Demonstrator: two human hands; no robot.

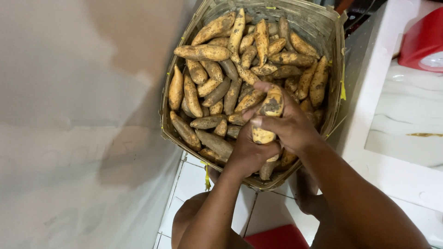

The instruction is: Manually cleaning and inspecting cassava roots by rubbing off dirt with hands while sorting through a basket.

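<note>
Both my hands grip one soil-streaked yellow sweet potato (pixel 270 107) above the near side of a woven bamboo basket (pixel 333 55). My left hand (pixel 247 154) wraps the lower end of the sweet potato from below. My right hand (pixel 288 122) covers its upper part, with the fingers curled over it. Several more dirty orange-brown sweet potatoes (pixel 217 74) fill the basket under my hands.
A pale wall (pixel 69 124) runs along the left. A white marble-patterned counter (pixel 406 110) lies on the right with a red object (pixel 422 41) at its far corner. White floor tiles (pixel 191 182) and a red thing (pixel 277 237) show below, beside my knees.
</note>
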